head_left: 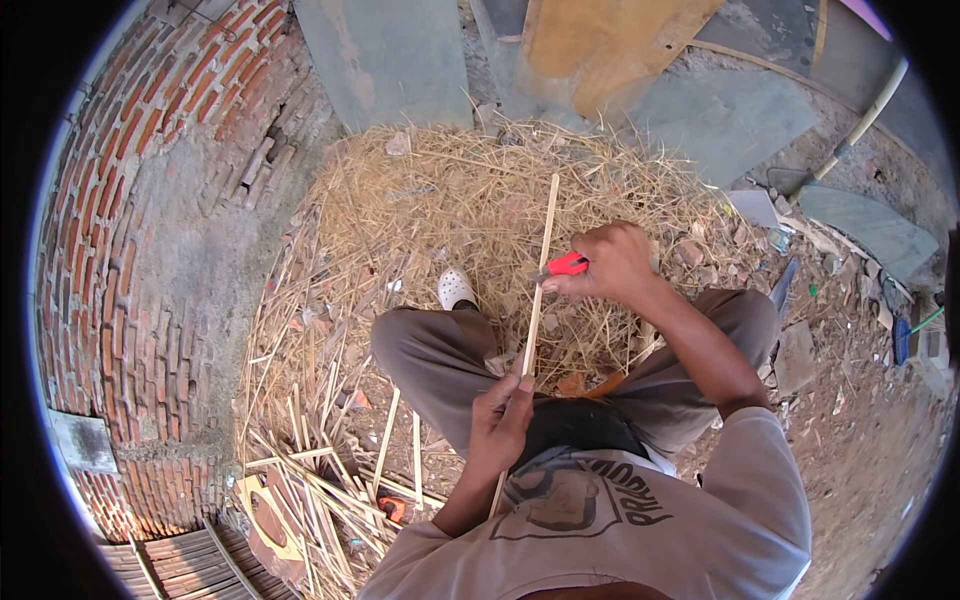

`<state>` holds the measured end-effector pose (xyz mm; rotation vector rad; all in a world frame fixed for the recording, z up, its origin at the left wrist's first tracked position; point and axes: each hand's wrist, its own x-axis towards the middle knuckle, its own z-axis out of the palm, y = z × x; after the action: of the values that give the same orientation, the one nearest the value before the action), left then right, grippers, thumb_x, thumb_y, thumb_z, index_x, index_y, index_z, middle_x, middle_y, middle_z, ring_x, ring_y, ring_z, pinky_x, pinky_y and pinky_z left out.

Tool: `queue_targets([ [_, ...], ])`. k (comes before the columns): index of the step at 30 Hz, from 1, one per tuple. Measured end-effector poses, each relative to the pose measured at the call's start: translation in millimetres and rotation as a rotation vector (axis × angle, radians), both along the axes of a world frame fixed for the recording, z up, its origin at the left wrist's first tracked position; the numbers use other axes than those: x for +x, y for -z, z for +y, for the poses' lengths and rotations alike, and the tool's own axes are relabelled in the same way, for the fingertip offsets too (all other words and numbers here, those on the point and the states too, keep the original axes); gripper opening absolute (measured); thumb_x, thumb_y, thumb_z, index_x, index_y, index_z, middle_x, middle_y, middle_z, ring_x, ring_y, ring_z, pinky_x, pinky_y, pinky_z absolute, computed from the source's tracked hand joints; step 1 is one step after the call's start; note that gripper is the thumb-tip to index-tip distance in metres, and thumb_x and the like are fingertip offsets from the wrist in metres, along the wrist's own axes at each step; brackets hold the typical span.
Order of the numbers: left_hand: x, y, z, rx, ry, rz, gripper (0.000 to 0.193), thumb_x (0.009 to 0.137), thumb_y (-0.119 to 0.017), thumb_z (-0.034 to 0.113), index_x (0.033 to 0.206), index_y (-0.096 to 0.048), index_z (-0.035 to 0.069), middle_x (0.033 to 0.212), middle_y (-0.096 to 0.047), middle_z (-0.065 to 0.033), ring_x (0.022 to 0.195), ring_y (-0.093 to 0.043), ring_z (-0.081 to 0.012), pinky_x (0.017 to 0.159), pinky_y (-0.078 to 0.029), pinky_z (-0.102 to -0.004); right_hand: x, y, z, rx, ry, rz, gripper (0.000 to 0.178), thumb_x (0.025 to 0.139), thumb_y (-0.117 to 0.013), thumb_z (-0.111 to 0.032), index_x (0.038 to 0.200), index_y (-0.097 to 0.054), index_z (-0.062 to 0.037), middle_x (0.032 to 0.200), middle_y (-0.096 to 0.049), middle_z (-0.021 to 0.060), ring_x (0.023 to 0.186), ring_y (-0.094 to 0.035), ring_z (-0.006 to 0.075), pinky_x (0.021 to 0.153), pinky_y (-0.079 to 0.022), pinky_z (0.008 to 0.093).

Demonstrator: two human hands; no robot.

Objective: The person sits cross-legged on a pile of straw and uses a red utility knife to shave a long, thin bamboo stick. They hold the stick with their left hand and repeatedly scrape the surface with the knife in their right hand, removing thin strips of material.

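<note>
Far L, brick wall (125, 340), then a messy pile of loose pale strips (325, 490) on the ground, w/ a white clog (454, 288) on the straw-like shavings (420, 225) nearer ctr. L hand (503, 420) has thumb & fingers closed round the lower part of a long thin wooden strip (545, 235), which runs up from the lap, approx. vertical, its top end over the shavings. R hand (612, 262), fingers wrapped tight round a red utility knife (569, 264), has the blade at the strip's mid-upper part; can't tell if it's cutting in.
</note>
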<state>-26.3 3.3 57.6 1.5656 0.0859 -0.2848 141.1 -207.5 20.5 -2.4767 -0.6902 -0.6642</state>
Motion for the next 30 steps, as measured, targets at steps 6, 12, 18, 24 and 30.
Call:
queue_targets([
  [6, -2.2, 7.3, 1.3, -0.025, -0.001, -0.031, 0.041, 0.101, -0.046, 0.012, 0.141, -0.043, 0.001, 0.064, -0.037, 0.0078, 0.055, -0.032, -0.0008, 0.048, -0.026, -0.0186, 6.6, 6.5, -1.3, -0.047, 0.017, 0.008, 0.070, 0.065, -0.059, -0.082, 0.058, -0.064, -0.0122, 0.045, -0.052, 0.0062, 0.043, -0.056, 0.0250, 0.044, -0.045, 0.0387],
  [12, -23.0, 1.6, -0.2, -0.043, 0.156, 0.162, 0.041, 0.101, -0.046, 0.013, 0.141, -0.043, 0.003, 0.062, -0.036, 0.0079, 0.054, -0.031, -0.0013, 0.048, -0.026, -0.0193, 62.7, 13.6, -45.5, 0.048, 0.498, 0.365, 0.076, 0.079, -0.046, -0.079, 0.063, -0.067, -0.0072, 0.051, -0.058, 0.0125, 0.052, -0.061, 0.0306, 0.053, -0.048, 0.0435],
  [18, -17.8, 9.6, 9.3, -0.114, -0.021, 0.065, 0.041, 0.101, -0.046, 0.013, 0.141, -0.043, 0.004, 0.056, -0.035, 0.0065, 0.049, -0.031, -0.0014, 0.046, -0.026, -0.0189, 58.5, 8.9, -54.9, 0.260, 0.483, 0.476, 0.077, 0.083, -0.043, -0.076, 0.061, -0.064, -0.0056, 0.051, -0.056, 0.0121, 0.055, -0.061, 0.0318, 0.055, -0.048, 0.0441],
  [24, -0.4, 4.9, 15.8, -0.004, -0.082, 0.000, 0.039, 0.101, -0.047, 0.013, 0.139, -0.047, 0.005, 0.056, -0.037, 0.0069, 0.050, -0.032, -0.0008, 0.046, -0.027, -0.0181, -18.8, 0.1, 5.9, 0.067, -0.098, 0.141, 0.066, 0.072, -0.062, -0.072, 0.054, -0.057, -0.0084, 0.046, -0.049, 0.0078, 0.042, -0.053, 0.0284, 0.045, -0.042, 0.0395],
  [30, -5.0, 12.0, 8.0, 0.322, -0.066, -0.250, 0.036, 0.097, -0.052, 0.008, 0.133, -0.053, 0.001, 0.062, -0.047, 0.0078, 0.056, -0.041, -0.0016, 0.052, -0.036, -0.0185, -9.2, -2.4, 3.3, -0.012, 0.087, 0.155, 0.067, 0.068, -0.062, -0.077, 0.053, -0.059, -0.0113, 0.044, -0.051, 0.0058, 0.039, -0.055, 0.0260, 0.041, -0.042, 0.0381],
])
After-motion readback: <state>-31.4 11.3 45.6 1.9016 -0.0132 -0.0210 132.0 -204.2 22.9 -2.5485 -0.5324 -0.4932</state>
